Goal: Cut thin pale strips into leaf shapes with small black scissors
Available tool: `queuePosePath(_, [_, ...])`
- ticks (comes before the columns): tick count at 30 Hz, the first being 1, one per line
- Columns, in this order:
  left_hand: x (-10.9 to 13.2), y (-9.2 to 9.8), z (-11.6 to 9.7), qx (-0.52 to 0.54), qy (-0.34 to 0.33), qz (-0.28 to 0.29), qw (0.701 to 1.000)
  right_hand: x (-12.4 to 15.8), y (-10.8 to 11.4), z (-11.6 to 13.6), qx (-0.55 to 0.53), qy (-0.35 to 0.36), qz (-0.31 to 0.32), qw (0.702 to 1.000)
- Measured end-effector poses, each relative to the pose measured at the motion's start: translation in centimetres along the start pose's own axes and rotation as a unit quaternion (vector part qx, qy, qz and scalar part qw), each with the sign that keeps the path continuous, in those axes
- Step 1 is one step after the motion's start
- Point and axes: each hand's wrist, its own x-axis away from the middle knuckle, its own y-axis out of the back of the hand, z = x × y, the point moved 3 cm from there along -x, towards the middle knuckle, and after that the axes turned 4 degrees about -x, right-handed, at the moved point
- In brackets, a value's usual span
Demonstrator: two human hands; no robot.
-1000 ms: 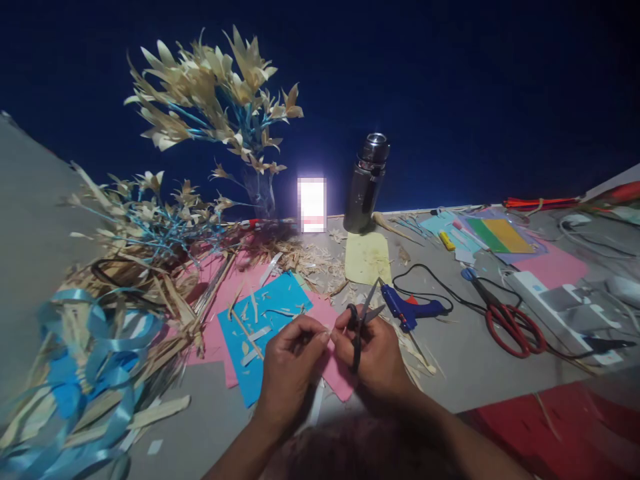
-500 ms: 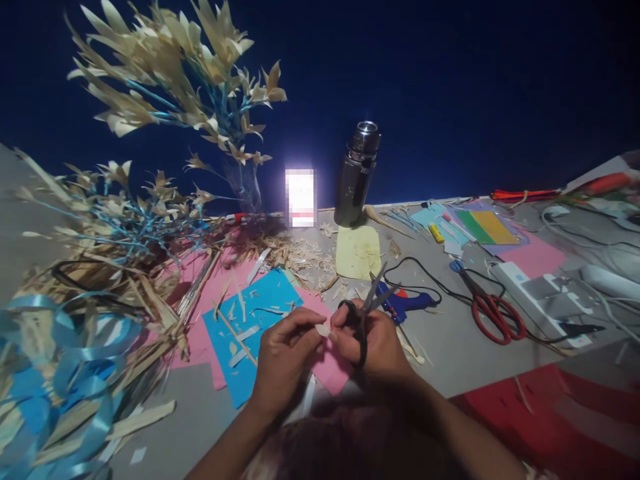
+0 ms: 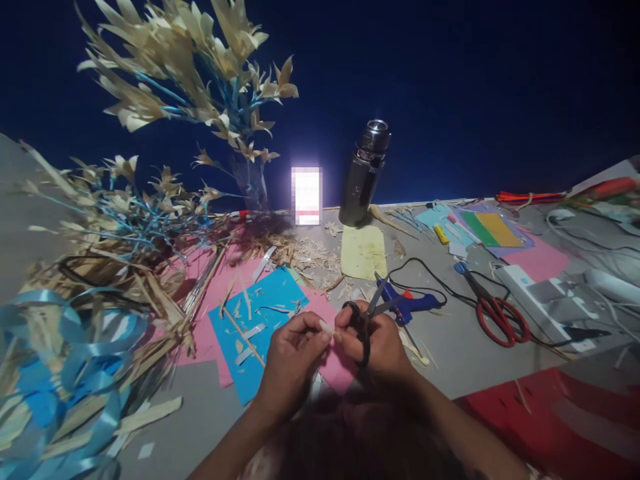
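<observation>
Left hand [image 3: 295, 353] and right hand [image 3: 381, 343] meet at the near edge of the surface [image 3: 450, 363]. The left hand clamps a small pale piece [image 3: 326, 327] between thumb and forefinger; its other fingers are curled. The right hand is closed around black-handled scissors [image 3: 368, 316], whose blades stand spread and point away from the person. The thumb and fingertips of this hand come up to the pale piece; whether they grip it too cannot be told. The piece lies between the two hands, above a pink sheet [image 3: 343, 377].

Just beyond the scissors, a blue glue gun [image 3: 413, 308] lies on its side. Left of the hands, a blue sheet [image 3: 227, 337] bears scattered strips and offcuts. Farther back, a dark flask [image 3: 363, 177] stands upright directly behind a yellow sheet [image 3: 363, 253], with pale shavings [image 3: 305, 251] strewn to its left.

At right, red-handled scissors [image 3: 493, 303] rest near a white power strip [image 3: 523, 283]; a red sheet [image 3: 530, 410] occupies the near right corner. At left, pale flowers on blue stems [image 3: 213, 57] rise above the clutter, and light blue ribbon [image 3: 37, 298] lies in loops nearer the person.
</observation>
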Motion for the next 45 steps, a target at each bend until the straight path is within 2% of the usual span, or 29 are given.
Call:
queuePosePath(6, [-0.2,0.2,0.1,-0.02,0.009,0.01,1.0,-0.1,0.0,-0.1,-0.001,-0.041,0.007,0.999])
queuePosePath(11, [-0.3,0.2,0.3,-0.035,0.022,0.033,0.999,-0.3,0.1,0.0,-0.001,-0.063,0.056,0.996])
queuePosePath(15, [-0.4,0.2,0.5,-0.016,0.04,0.062,0.997,-0.3,0.2,-0.6,-0.062,-0.086,0.093,0.99])
queuePosePath(17, [-0.4,0.1,0.4,-0.011,0.037,0.052,0.998,-0.3,0.3,-1.0,-0.1,-0.091,0.1,0.986])
queuePosePath(21, [-0.5,-0.3,0.0,-0.011,0.011,0.014,1.0,-0.5,0.6,-1.5,-0.093,-0.073,0.077,0.99])
queuePosePath(24, [-0.5,-0.7,-0.3,-0.017,-0.015,0.012,1.0,-0.7,0.6,-1.4,-0.076,-0.046,0.043,0.995])
queuePosePath(27, [-0.4,-0.9,-0.7,-0.022,-0.045,-0.001,0.999,-0.5,0.7,-1.3,-0.077,-0.074,0.028,0.994])
queuePosePath(29, [-0.3,-0.8,-1.1,-0.026,-0.06,-0.022,0.998,-0.2,0.7,-1.2,-0.076,-0.108,0.054,0.99])
queuePosePath(33, [0.1,-0.6,-2.1,-0.04,-0.036,-0.058,0.997,0.7,0.6,-1.1,-0.064,-0.187,0.162,0.967])
queuePosePath(36, [0.5,-0.4,-2.9,-0.04,-0.027,-0.059,0.997,1.3,0.5,-1.3,-0.072,-0.234,0.219,0.944])
queuePosePath(40, [0.8,-0.2,-3.7,0.003,-0.029,-0.023,0.999,1.6,0.7,-1.1,-0.085,-0.24,0.248,0.935])
queuePosePath(45, [1.0,-0.4,-4.4,0.075,-0.035,0.069,0.994,1.8,0.9,-0.6,-0.109,-0.269,0.265,0.92])
